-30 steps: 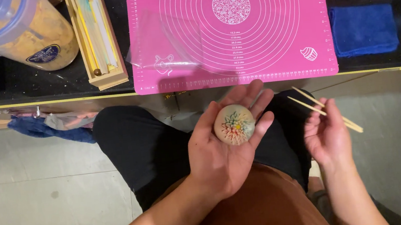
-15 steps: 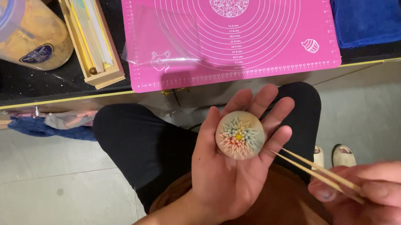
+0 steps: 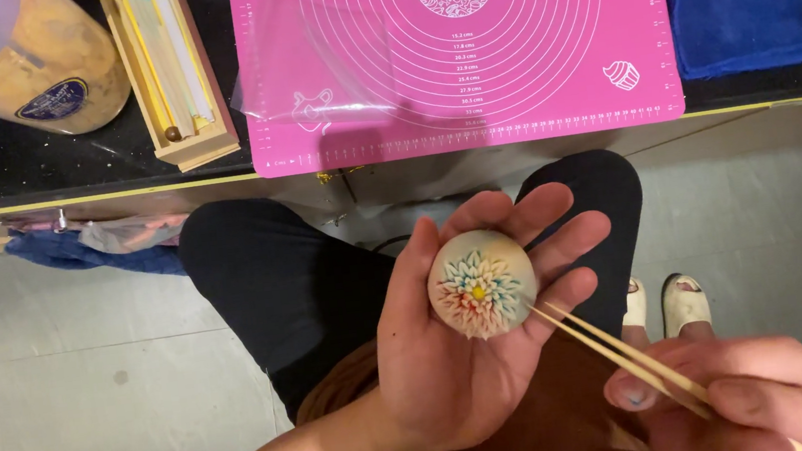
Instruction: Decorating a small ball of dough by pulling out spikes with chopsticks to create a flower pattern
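At 5 o'clock our right hand pinches a pair of thin wooden sticks, tips touching the lower right edge of the flower-patterned ball. At centre our left hand lies palm up, fingers loosely cupped, cradling that ball. Farther off, at 12 o'clock, a pink mat lies on the counter, with a blue cloth at 2 o'clock, a wooden box and a plastic jar at 10.

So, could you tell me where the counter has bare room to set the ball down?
The pink mat is bare right of the clear plastic sheet; the left end is crowded by the wooden box and jar.
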